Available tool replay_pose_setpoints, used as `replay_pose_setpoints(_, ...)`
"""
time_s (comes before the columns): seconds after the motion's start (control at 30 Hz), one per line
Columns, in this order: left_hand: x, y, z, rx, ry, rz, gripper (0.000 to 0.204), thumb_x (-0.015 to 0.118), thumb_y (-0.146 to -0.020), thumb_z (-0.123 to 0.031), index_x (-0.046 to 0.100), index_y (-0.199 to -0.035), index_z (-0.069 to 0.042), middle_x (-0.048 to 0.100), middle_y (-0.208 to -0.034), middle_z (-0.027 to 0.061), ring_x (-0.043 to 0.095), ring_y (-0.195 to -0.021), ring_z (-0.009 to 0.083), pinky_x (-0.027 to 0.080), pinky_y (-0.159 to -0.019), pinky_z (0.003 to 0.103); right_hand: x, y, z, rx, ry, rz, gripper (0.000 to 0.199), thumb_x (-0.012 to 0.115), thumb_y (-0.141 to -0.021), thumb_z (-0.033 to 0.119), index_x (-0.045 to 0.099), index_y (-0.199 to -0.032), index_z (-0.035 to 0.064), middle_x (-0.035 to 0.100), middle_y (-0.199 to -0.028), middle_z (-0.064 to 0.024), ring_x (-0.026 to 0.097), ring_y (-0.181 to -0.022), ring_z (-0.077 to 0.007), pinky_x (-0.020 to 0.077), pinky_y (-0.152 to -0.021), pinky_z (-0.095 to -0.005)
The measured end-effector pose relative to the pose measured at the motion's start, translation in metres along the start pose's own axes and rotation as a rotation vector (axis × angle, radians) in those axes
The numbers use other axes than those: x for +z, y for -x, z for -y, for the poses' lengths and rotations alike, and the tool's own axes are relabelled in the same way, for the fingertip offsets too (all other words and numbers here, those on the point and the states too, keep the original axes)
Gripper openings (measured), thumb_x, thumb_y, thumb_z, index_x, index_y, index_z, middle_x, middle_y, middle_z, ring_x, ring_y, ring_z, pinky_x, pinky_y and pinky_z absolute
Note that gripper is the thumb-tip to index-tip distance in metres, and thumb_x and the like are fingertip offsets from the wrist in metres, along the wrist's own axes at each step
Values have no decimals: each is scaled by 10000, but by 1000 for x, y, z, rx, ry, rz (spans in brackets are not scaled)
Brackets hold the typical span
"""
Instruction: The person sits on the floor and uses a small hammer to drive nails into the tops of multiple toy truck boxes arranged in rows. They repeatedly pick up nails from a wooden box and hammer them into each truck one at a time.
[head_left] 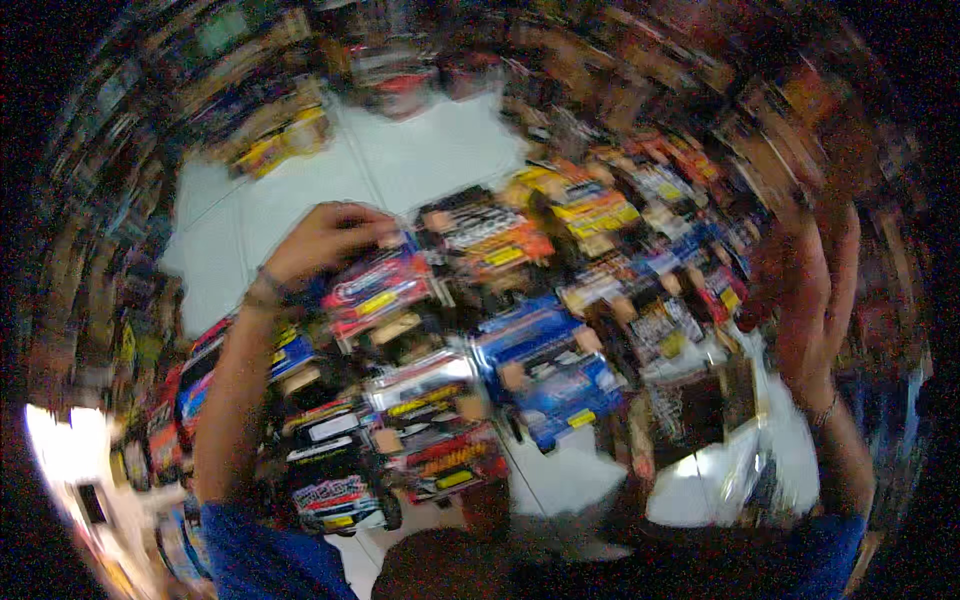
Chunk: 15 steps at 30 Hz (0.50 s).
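Note:
The picture is motion-blurred. My left hand (325, 240) is raised, and its fingers curl over the top edge of a red and blue boxed toy car (385, 288) on a display of many such boxes. A dark band sits on that wrist. My right hand (822, 300) is up at the right with its fingers stretched upward, next to dark red packages (765, 265) on the right-hand rack. I see nothing held in it. A bracelet is on that wrist.
Several boxed toy cars in blue (550, 370), orange (490, 240) and black (335, 455) hang in front of me. A clear plastic bag (740, 455) lies low on the right. A pale tiled floor (400, 150) runs away between crowded shelves.

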<state>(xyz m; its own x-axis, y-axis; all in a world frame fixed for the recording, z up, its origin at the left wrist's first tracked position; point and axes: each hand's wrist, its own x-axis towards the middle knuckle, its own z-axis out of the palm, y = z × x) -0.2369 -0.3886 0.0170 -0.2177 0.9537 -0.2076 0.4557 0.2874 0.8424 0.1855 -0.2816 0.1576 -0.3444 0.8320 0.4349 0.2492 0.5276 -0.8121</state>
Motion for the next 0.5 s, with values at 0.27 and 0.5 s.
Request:
replay_pose_setpoints(0.27,1,11,-22,63,-3,86,462,731,-857,-185,605,-1269,-21,660,-1051,47,610,-847,100,510,-766,264,-117,41,-38,90,317,9,328,655,-966,281,552,-1197,73,500,-739,36,465,-598,-51,399,-521,-244)
replay_pose_setpoints(0.5,-16,-1,-5,67,-62,97,555,775,-782,-96,592,-1302,-33,564,-1152,-4,523,-797,64,459,-748,228,-262,113,-178,470,626,268,353,641,-950,367,638,-849,28,612,-709,-106,575,-664,-186,481,-642,-383)
